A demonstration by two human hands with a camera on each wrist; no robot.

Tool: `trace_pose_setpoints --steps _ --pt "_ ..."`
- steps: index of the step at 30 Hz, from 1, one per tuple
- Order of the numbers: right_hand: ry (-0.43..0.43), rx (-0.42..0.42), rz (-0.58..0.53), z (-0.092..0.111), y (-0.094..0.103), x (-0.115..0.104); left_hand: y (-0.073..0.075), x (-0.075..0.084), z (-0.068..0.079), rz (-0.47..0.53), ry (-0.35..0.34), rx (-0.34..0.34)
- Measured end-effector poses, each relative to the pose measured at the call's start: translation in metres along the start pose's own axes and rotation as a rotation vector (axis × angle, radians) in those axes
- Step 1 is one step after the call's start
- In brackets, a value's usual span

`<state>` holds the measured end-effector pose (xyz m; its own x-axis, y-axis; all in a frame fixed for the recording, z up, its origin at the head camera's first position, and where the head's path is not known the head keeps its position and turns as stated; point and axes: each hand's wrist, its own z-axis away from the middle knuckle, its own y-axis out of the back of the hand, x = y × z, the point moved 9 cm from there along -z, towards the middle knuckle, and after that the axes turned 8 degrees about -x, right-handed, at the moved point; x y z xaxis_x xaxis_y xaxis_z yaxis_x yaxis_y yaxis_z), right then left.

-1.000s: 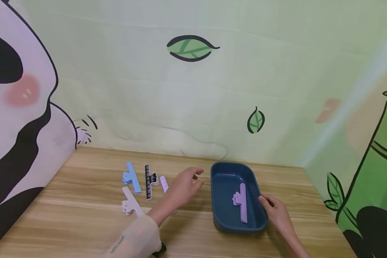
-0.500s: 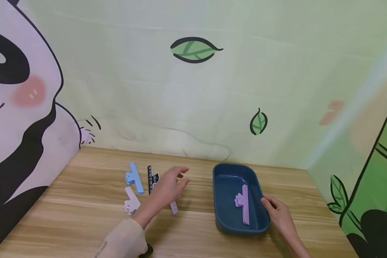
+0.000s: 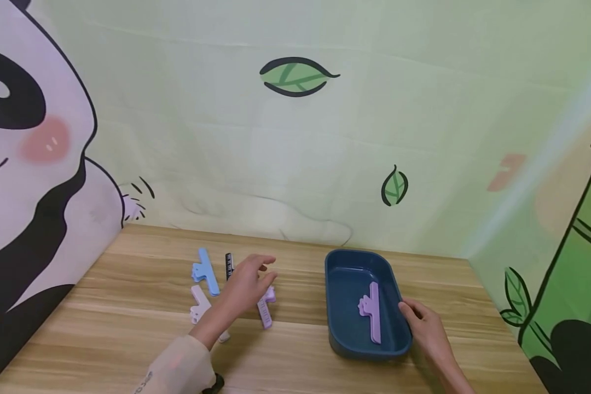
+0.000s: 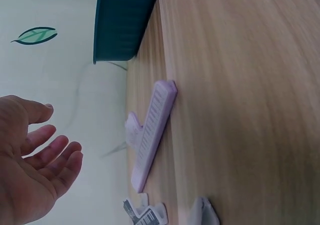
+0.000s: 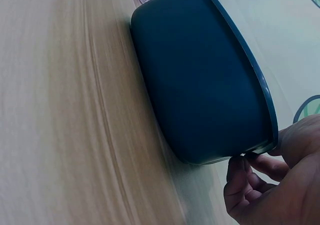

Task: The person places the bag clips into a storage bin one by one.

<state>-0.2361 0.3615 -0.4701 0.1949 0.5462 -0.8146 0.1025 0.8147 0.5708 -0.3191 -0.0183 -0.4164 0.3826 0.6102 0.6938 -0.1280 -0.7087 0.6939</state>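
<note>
Over the clips on the table my left hand (image 3: 248, 284) hovers with loosely bent fingers, holding nothing. Nearest to it is a light purple bag clip (image 3: 264, 313) with a keyboard pattern, which the left wrist view shows apart from the fingers. A black-and-white piano-key clip (image 3: 229, 264) is partly covered by the hand. The forearm hides part of a pale whitish clip (image 3: 200, 300). Farther left lies a blue clip (image 3: 207, 273). With thumb at the rim and fingers curled against the outside, my right hand (image 3: 427, 331) grips a dark blue bin (image 5: 200, 85). Inside the bin lies a purple clip (image 3: 375, 314).
The wooden table (image 3: 285, 361) runs back to a light green cloth backdrop (image 3: 202, 137) printed with a panda, leaves and bamboo. The bin stands to the right of the clips, with bare wood between them.
My left hand has moved left, away from the bin and over the clips. More of the light purple clip shows now. The right hand stays at the bin; the head view shifted slightly.
</note>
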Motion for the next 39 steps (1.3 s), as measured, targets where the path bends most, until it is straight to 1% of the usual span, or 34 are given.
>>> trace_pose_setpoints --steps 6,10,15,20,28,34,39 --pt "0.002 0.007 -0.004 -0.001 0.0 0.0 -0.006 -0.007 0.0 -0.016 0.031 -0.03" --pt "0.003 0.008 -0.003 -0.001 0.001 0.0 -0.011 -0.015 -0.001 -0.024 0.069 -0.059" --pt "0.009 0.005 -0.009 -0.002 0.0 0.001 -0.015 -0.023 -0.003 -0.012 0.109 -0.085" --pt "0.016 0.008 -0.011 -0.001 0.001 0.001 -0.023 -0.031 -0.004 -0.004 0.151 -0.123" --pt "0.017 0.007 0.001 0.0 0.002 0.0 -0.034 -0.035 -0.003 -0.027 0.182 -0.15" --pt "0.01 0.002 -0.008 0.001 0.001 0.0 -0.04 -0.037 -0.003 -0.087 0.16 -0.162" --pt "0.007 0.002 -0.008 0.001 0.001 0.0 -0.043 -0.035 -0.004 -0.161 0.118 -0.149"
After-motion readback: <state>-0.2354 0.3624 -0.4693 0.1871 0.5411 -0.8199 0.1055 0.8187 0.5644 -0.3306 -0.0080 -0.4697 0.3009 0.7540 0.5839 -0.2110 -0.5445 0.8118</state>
